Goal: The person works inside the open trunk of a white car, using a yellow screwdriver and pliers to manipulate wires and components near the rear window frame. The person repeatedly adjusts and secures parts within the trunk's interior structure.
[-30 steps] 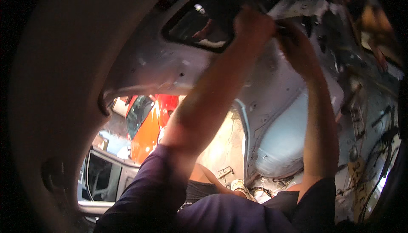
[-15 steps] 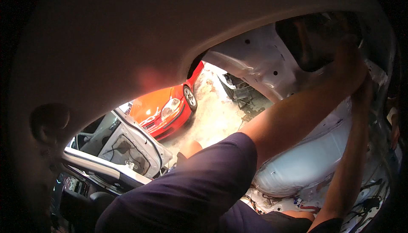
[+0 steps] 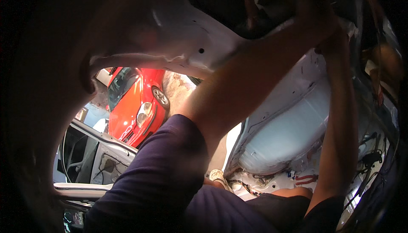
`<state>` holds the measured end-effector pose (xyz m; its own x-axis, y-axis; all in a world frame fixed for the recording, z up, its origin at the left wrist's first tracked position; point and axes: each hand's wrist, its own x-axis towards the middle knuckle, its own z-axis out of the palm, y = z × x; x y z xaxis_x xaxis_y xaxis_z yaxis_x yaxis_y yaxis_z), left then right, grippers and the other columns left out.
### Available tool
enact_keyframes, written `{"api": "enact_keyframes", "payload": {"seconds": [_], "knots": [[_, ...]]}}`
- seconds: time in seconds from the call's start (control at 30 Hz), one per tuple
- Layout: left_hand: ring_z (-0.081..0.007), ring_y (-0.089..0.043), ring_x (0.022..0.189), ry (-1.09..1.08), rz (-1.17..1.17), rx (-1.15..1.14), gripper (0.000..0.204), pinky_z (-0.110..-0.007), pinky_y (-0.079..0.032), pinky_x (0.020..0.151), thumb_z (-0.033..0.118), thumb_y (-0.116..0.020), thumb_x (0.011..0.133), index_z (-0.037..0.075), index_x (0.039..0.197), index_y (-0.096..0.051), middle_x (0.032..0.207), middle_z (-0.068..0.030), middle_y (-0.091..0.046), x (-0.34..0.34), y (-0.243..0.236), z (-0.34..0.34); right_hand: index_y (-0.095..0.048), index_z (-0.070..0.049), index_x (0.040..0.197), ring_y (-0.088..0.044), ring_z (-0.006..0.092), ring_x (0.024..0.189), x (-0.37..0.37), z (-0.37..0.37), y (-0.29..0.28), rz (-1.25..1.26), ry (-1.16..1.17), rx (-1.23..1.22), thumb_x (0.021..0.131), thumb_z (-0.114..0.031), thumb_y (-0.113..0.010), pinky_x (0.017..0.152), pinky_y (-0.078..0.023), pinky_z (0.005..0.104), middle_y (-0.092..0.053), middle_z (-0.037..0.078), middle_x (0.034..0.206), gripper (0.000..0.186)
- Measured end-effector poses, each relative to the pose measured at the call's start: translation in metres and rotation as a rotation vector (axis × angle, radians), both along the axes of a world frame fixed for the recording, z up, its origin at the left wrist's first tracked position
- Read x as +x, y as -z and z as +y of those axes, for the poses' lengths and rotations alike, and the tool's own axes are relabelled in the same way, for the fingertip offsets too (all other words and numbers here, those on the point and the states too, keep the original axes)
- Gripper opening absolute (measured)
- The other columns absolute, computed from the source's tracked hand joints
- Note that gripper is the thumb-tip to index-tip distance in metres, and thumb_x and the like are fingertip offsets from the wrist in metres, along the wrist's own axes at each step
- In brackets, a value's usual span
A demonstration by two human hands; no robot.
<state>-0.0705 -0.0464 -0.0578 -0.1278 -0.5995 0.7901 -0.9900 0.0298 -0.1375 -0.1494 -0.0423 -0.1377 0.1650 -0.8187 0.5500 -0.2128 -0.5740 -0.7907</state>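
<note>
I am inside a stripped car body. My left arm, in a dark purple sleeve, crosses the view up to the right. My left hand (image 3: 316, 16) is at the upper right, in deep shadow against the bare metal panel (image 3: 229, 50) beside a dark opening (image 3: 212, 1). From the lower edge my bare right forearm rises. My right hand (image 3: 335, 39) is right beside the left one, overlapping it or nearly so. The fingers of both hands are lost in the dark, and anything they hold cannot be made out.
A pale rounded wheel arch (image 3: 280, 144) bulges below my arms. Loose wiring (image 3: 372, 158) hangs at the lower right, and red cables (image 3: 306, 177) lie on the floor pan. Outside stand an open car door (image 3: 108, 160) and a red car (image 3: 131, 105). A shoe (image 3: 219, 177) shows below.
My view has shifted, so the red car appears further left and the dark opening higher up and further left. Both hands stay together at the upper right, now higher in the picture.
</note>
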Motion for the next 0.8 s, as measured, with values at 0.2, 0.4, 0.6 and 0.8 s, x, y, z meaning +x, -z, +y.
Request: {"api": "enact_keyframes", "payload": {"seconds": [0.2, 0.4, 0.6, 0.8], "knots": [[-0.0338, -0.064, 0.113, 0.066, -0.686, 0.242, 0.036, -0.049, -0.045, 0.103, 0.017, -0.057, 0.098, -0.011, 0.117, -0.069, 0.115, -0.0212, -0.071, 0.01, -0.019, -0.02, -0.065, 0.0, 0.12, -0.072, 0.0284, 0.081, -0.008, 0.016, -0.026, 0.104, 0.318, -0.283, 0.103, -0.027, -0.056, 0.069, -0.054, 0.0399, -0.073, 0.02, 0.103, 0.033], [-0.0384, -0.068, 0.099, 0.301, -0.195, 0.256, 0.027, -0.051, -0.052, 0.09, 0.017, -0.062, 0.088, -0.003, 0.103, -0.072, 0.104, -0.0196, -0.073, 0.031, -0.038, -0.047, -0.065, -0.003, 0.129, -0.071, 0.0325, 0.103, -0.047, 0.018, -0.072, 0.209, -0.03, 0.193, 0.101, -0.03, -0.059, 0.089, -0.053, 0.0437, -0.071, 0.021, 0.117, 0.039], [-0.0403, -0.072, 0.09, 0.676, -0.383, 0.125, 0.027, -0.051, -0.057, 0.08, 0.019, -0.066, 0.078, 0.005, 0.1, -0.074, 0.103, -0.0178, -0.074, 0.048, -0.055, -0.04, -0.073, 0.001, 0.106, -0.073, 0.0323, 0.092, -0.068, -0.048, -0.101, 0.317, 0.009, -0.607, 0.092, -0.013, -0.062, 0.08, -0.056, 0.0442, -0.074, 0.02, 0.102, 0.022], [-0.046, -0.067, 0.104, 0.259, -0.901, 0.039, 0.036, -0.055, -0.054, 0.089, 0.018, -0.065, 0.075, 0.004, 0.108, -0.074, 0.111, -0.0283, -0.068, 0.065, -0.045, -0.036, -0.077, -0.003, 0.094, -0.072, 0.034, 0.095, -0.045, -0.093, -0.067, 0.558, 0.328, -0.926, 0.087, -0.017, -0.069, 0.083, -0.056, 0.0441, -0.074, 0.021, 0.098, 0.018]]}}
